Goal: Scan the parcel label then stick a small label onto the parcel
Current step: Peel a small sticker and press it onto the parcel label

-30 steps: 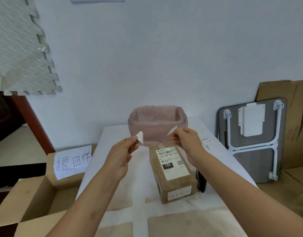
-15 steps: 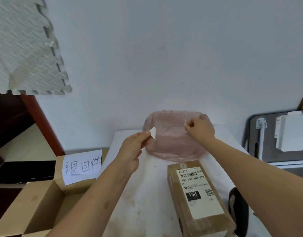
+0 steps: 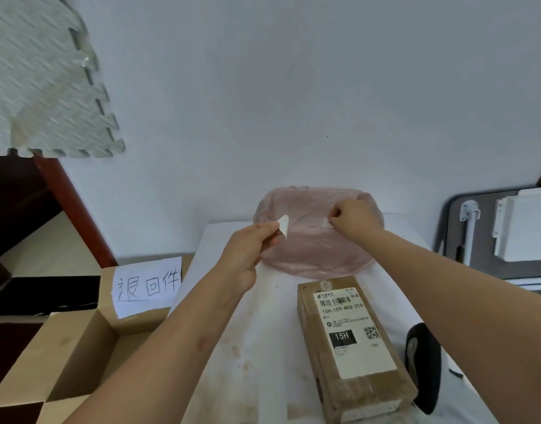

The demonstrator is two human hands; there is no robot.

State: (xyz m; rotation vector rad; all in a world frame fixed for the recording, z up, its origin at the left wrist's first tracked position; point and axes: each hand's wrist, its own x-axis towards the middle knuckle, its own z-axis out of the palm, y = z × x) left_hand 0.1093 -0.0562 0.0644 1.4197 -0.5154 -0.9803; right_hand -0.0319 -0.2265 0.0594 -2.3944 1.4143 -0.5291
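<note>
A brown cardboard parcel (image 3: 351, 347) lies on the white table (image 3: 257, 347), with a white shipping label (image 3: 351, 328) on its top face. My left hand (image 3: 247, 249) pinches a small white label (image 3: 283, 226) above the table's far part. My right hand (image 3: 353, 217) pinches a thin white paper strip (image 3: 326, 222) over the pink-lined bin (image 3: 312, 240). A black scanner (image 3: 423, 362) lies right of the parcel, partly hidden by my right arm.
An open cardboard box (image 3: 79, 347) with a handwritten paper sign (image 3: 147, 289) stands left of the table. A folded grey table (image 3: 501, 234) leans against the wall at right. A foam mat (image 3: 46, 75) hangs at upper left.
Both hands moved away from the parcel toward the bin. My right hand with the strip now sits over the bin's bag. The view shifted left and up.
</note>
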